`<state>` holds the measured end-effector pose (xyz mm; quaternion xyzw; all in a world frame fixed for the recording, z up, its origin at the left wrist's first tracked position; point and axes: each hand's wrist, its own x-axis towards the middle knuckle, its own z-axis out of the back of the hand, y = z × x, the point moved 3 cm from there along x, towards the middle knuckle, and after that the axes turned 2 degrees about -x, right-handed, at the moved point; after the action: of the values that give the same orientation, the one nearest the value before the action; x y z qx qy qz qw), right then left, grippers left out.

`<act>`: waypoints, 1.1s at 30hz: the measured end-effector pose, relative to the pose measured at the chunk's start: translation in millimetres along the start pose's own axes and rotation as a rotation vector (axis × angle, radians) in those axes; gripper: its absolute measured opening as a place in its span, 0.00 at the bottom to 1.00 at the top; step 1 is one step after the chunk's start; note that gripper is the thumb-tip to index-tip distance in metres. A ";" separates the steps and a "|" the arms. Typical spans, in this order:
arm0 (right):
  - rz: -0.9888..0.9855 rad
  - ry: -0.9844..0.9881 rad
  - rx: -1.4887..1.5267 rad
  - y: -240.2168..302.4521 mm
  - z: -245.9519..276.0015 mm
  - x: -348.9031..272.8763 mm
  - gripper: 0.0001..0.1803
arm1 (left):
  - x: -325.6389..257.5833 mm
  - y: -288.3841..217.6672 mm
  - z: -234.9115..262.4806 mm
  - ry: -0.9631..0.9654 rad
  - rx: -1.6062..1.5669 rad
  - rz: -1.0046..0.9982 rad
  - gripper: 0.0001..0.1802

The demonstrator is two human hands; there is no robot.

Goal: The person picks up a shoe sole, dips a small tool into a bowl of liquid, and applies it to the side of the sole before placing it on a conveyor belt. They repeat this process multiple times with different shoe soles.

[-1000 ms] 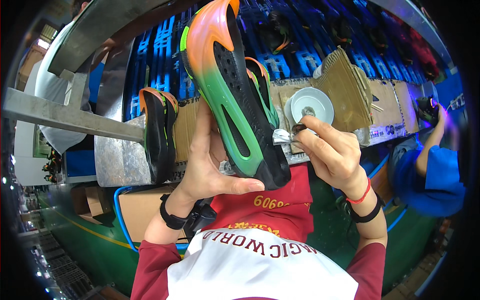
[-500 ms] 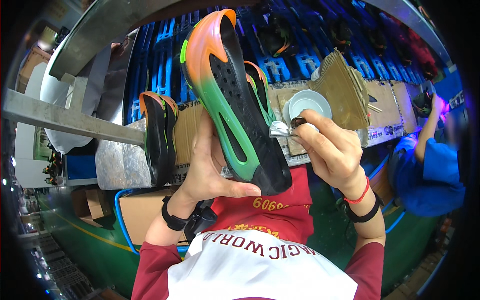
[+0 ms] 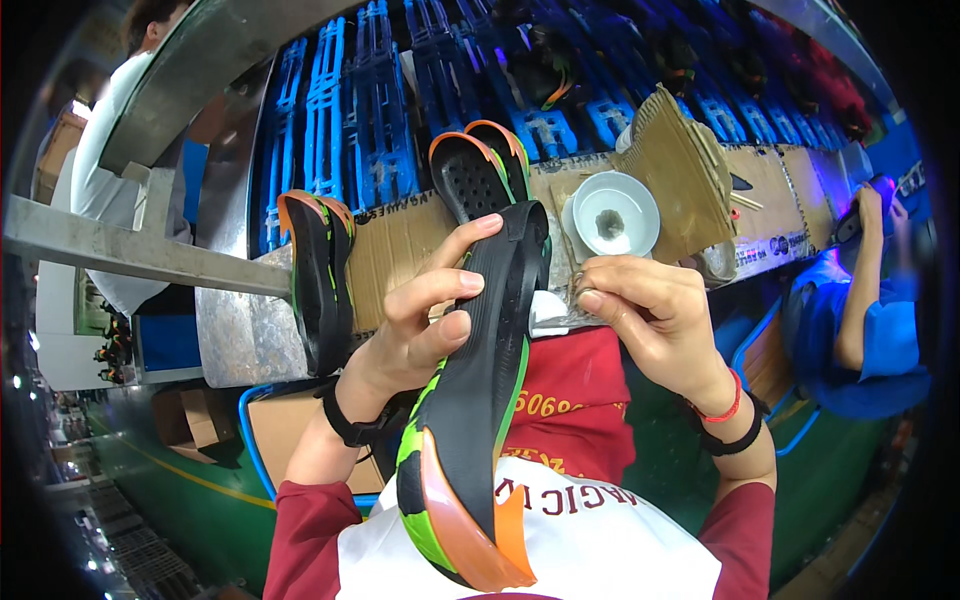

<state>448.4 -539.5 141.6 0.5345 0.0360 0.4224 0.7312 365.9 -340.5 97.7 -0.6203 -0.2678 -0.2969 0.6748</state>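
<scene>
My left hand (image 3: 425, 310) grips a black shoe sole (image 3: 475, 375) with green and orange edging. Its heel end is up near the fingertips, and its orange toe end hangs down in front of my shirt. My right hand (image 3: 655, 315) is closed in a pinch on what looks like a small brush with a pale, flat head (image 3: 548, 311), close to the sole's right edge. The fingers partly hide its handle. Just beyond that hand stands a white bowl (image 3: 640, 190) with a little clear liquid in it. Behind the held sole, more orange-rimmed soles (image 3: 462, 170) lie on the cardboard.
Another pair of soles (image 3: 325, 285) stands at the bench's left. A bent cardboard sheet (image 3: 680, 170) rises beside the bowl. A blue slatted conveyor (image 3: 385, 130) runs beyond the bench. A metal bar (image 3: 150, 245) crosses at left. A co-worker in blue (image 3: 850, 330) sits at right.
The sole has been turned end for end: its orange toe pointed away and now hangs toward me. My right hand has come lower and slightly nearer with the brush.
</scene>
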 end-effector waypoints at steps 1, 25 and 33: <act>0.016 -0.005 -0.001 0.2 -1.1 -0.1 0.05 | 1.1 -1.4 -3.3 0.028 0.158 -0.177 0.22; 0.164 0.034 -0.207 6.8 -0.6 5.5 0.06 | 1.5 -10.9 2.4 0.109 0.138 0.150 0.28; 0.129 0.071 -0.069 6.6 -6.9 0.7 0.05 | 0.3 -18.5 3.4 0.140 0.209 0.097 0.26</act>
<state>441.5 -533.4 144.3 0.4951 0.0127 0.4882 0.7186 352.5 -338.1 110.7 -0.5366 -0.2194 -0.2769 0.7663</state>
